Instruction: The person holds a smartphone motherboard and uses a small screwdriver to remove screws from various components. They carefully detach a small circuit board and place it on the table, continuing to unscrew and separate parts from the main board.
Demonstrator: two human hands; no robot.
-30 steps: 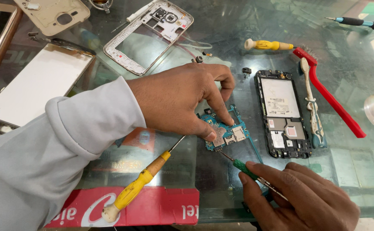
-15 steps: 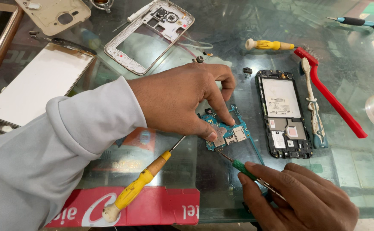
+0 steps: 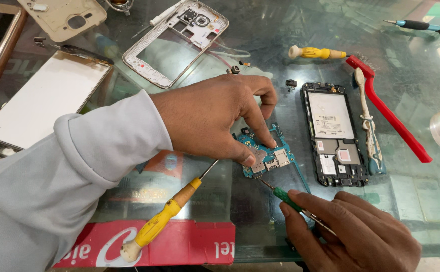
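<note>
The left hand (image 3: 215, 118) pinches a small teal circuit board (image 3: 268, 156) between thumb and forefinger, pressing it flat on the glass table (image 3: 421, 196). The right hand (image 3: 348, 234) is closed around a green-handled screwdriver (image 3: 286, 197), its tip touching the board's lower edge. Just right of the board lies an opened phone body (image 3: 333, 133); a yellow-handled screwdriver (image 3: 167, 216) lies to the lower left, a red brush (image 3: 388, 111) farther right, and a silver phone frame (image 3: 174, 40) beyond the hands.

I counted four screwdrivers: two yellow-handled (image 3: 160, 220) (image 3: 316, 52), one green (image 3: 286, 197) (in my grip), one black-and-teal (image 3: 417, 25); two brushes (image 3: 387, 107) (image 3: 368, 121); one circuit board (image 3: 269, 157).
</note>
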